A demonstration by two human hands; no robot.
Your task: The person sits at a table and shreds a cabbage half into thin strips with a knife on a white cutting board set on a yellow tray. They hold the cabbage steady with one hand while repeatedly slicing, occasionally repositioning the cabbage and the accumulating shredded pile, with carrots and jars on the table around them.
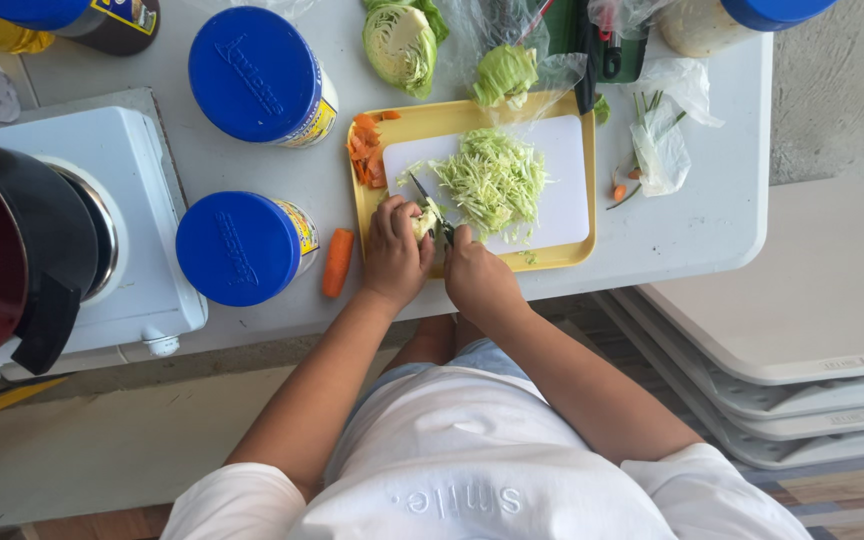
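My left hand [395, 252] presses a small piece of cabbage [424, 220] onto the white cutting board [564, 190]. My right hand [479, 275] grips a knife [430, 208] by its handle, the blade laid against that piece. A pile of shredded cabbage [493, 179] covers the middle of the board. The board lies in a yellow tray [432, 120]. Carrot slices [368, 150] sit along the tray's left side.
A carrot piece [336, 262] lies left of the tray, beside two blue-lidded jars [237, 247] [258, 75]. A halved cabbage [402, 42] and a bagged cabbage chunk [505, 72] sit behind. A dark pot [12, 250] stands on a white stove [142, 200]. Folded white tables [802, 330] lie right.
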